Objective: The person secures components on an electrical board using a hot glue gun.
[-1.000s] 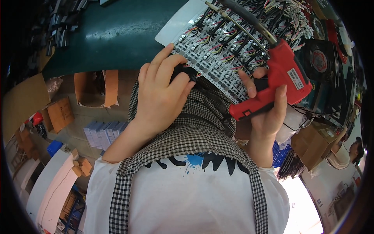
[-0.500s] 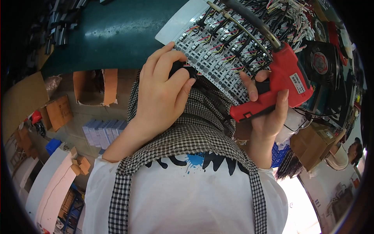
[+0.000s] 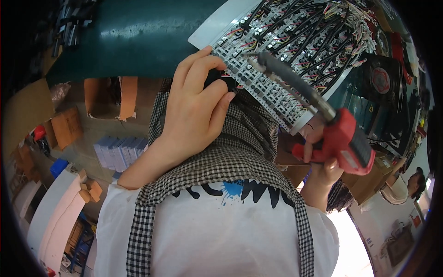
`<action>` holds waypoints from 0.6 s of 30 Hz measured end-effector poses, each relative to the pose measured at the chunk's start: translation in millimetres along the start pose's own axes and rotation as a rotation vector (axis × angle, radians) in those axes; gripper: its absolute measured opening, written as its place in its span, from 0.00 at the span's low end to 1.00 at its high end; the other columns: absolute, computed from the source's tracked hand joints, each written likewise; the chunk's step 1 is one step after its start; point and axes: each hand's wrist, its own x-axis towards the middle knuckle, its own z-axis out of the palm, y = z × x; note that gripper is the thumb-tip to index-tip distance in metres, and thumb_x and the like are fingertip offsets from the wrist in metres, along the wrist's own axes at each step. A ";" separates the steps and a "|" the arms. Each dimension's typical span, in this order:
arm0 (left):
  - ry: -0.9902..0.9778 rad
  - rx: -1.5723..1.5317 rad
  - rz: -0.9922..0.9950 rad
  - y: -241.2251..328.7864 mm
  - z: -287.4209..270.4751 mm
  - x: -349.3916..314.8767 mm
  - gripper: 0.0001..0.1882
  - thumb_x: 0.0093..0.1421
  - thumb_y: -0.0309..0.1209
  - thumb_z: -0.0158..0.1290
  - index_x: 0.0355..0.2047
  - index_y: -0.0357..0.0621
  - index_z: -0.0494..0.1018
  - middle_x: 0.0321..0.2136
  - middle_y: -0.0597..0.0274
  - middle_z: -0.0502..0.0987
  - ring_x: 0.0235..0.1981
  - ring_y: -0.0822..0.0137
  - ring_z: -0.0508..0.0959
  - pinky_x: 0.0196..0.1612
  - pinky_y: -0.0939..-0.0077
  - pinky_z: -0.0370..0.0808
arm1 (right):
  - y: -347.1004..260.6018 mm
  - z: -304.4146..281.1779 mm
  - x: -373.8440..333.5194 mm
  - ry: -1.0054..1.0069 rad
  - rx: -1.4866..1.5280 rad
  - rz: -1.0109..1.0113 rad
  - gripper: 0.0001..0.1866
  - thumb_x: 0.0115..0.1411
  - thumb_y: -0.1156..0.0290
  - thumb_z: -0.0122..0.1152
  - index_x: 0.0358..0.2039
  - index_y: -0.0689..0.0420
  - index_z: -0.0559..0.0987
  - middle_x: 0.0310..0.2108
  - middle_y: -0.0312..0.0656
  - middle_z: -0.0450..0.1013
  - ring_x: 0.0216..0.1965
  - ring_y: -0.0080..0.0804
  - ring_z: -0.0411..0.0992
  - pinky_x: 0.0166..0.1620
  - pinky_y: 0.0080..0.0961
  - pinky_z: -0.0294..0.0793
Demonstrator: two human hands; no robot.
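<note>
A panel of white circuit boards lies tilted near the table's front edge, with rows of small components. Black cables with coloured wire ends run across it to a bundle of bare leads at the far right. In my right hand is a red soldering gun, its dark barrel pointing up and left above the boards and partly blurred. Beside the near left corner of the panel, my left hand has its fingers curled around a black cable, mostly hidden, with thin red and yellow wires.
The green table stretches left, with dark metal parts at its far end. A black device stands right of the boards. Below the table are an open cardboard box and stacked pale packs. A person is at far right.
The soldering gun and my right hand have come down toward me, and the barrel now hangs over the panel's near rows. My left hand stays nearly in place.
</note>
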 end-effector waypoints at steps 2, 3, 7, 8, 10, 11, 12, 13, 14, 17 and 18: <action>0.013 -0.005 -0.002 1.7 -0.7 -0.7 0.05 0.45 0.22 0.53 0.20 0.36 0.67 0.39 0.53 0.67 0.50 0.47 0.64 0.47 0.59 0.64 | 1.9 -8.6 -10.0 -0.013 -0.078 0.006 0.36 0.51 0.42 0.53 0.34 0.71 0.68 0.24 0.44 0.66 0.14 0.27 0.62 0.22 0.21 0.61; 0.020 -0.007 0.000 2.4 -1.3 -1.2 0.05 0.45 0.22 0.53 0.20 0.36 0.67 0.39 0.53 0.67 0.50 0.47 0.64 0.47 0.59 0.64 | 3.0 -12.7 -12.6 -0.055 -0.104 0.005 0.37 0.50 0.42 0.54 0.36 0.71 0.68 0.24 0.45 0.67 0.13 0.26 0.61 0.21 0.21 0.60; 0.025 0.001 0.001 2.4 -0.2 -1.0 0.05 0.45 0.22 0.53 0.20 0.35 0.67 0.39 0.53 0.67 0.49 0.48 0.65 0.47 0.59 0.64 | 7.6 -13.6 -16.4 -0.087 -0.085 0.002 0.38 0.49 0.45 0.59 0.45 0.70 0.67 0.26 0.48 0.70 0.13 0.23 0.61 0.21 0.19 0.58; 0.025 -0.001 0.002 2.3 0.1 -0.8 0.05 0.44 0.22 0.53 0.20 0.35 0.67 0.39 0.53 0.67 0.49 0.48 0.65 0.47 0.59 0.65 | 8.0 -12.6 -16.8 -0.078 -0.082 0.024 0.38 0.49 0.46 0.60 0.46 0.69 0.67 0.26 0.48 0.70 0.14 0.22 0.62 0.21 0.19 0.58; 0.028 -0.002 0.002 2.5 0.1 -0.8 0.05 0.44 0.22 0.53 0.20 0.35 0.67 0.39 0.53 0.67 0.49 0.48 0.65 0.47 0.60 0.65 | 8.9 -11.0 -15.0 -0.086 -0.074 0.016 0.38 0.49 0.46 0.59 0.46 0.70 0.67 0.26 0.48 0.70 0.14 0.22 0.61 0.20 0.18 0.57; 0.027 0.002 0.001 2.7 -0.3 -0.9 0.05 0.44 0.22 0.53 0.20 0.35 0.67 0.39 0.53 0.67 0.49 0.48 0.65 0.47 0.60 0.65 | 9.1 -10.4 -14.3 -0.093 -0.064 0.008 0.38 0.49 0.46 0.59 0.46 0.71 0.66 0.25 0.48 0.70 0.14 0.21 0.61 0.19 0.17 0.56; 0.025 0.006 0.000 2.9 -0.6 -1.0 0.05 0.44 0.22 0.53 0.20 0.35 0.67 0.39 0.53 0.67 0.49 0.48 0.65 0.47 0.60 0.65 | 9.6 -11.0 -15.0 -0.095 -0.065 0.007 0.38 0.49 0.46 0.59 0.46 0.71 0.66 0.25 0.48 0.70 0.14 0.21 0.61 0.19 0.17 0.56; 0.026 0.006 0.000 2.9 -0.7 -0.9 0.05 0.44 0.22 0.53 0.20 0.35 0.67 0.39 0.53 0.67 0.49 0.48 0.65 0.47 0.60 0.65 | 10.5 -12.3 -16.3 -0.104 -0.066 0.025 0.38 0.49 0.47 0.59 0.46 0.71 0.66 0.25 0.47 0.70 0.13 0.21 0.61 0.18 0.17 0.56; 0.027 0.007 0.000 3.0 -0.8 -0.9 0.05 0.44 0.22 0.53 0.20 0.35 0.67 0.38 0.53 0.67 0.49 0.48 0.65 0.46 0.60 0.65 | 11.0 -13.1 -16.9 -0.113 -0.066 0.044 0.38 0.49 0.47 0.59 0.46 0.72 0.65 0.24 0.46 0.69 0.13 0.21 0.60 0.18 0.16 0.55; 0.033 0.009 0.003 3.0 -1.0 -0.7 0.06 0.44 0.22 0.54 0.20 0.35 0.67 0.38 0.53 0.67 0.48 0.48 0.65 0.46 0.60 0.65 | 7.3 -8.6 -13.8 -0.082 0.084 0.076 0.33 0.47 0.59 0.66 0.43 0.72 0.66 0.18 0.37 0.66 0.18 0.22 0.62 0.23 0.17 0.61; 0.036 0.011 0.006 3.1 -1.0 -0.7 0.06 0.44 0.22 0.54 0.20 0.35 0.67 0.38 0.53 0.67 0.48 0.48 0.65 0.46 0.60 0.66 | 8.2 -10.2 -14.2 -0.082 0.084 0.076 0.33 0.47 0.59 0.66 0.43 0.72 0.66 0.18 0.37 0.66 0.18 0.22 0.62 0.23 0.17 0.61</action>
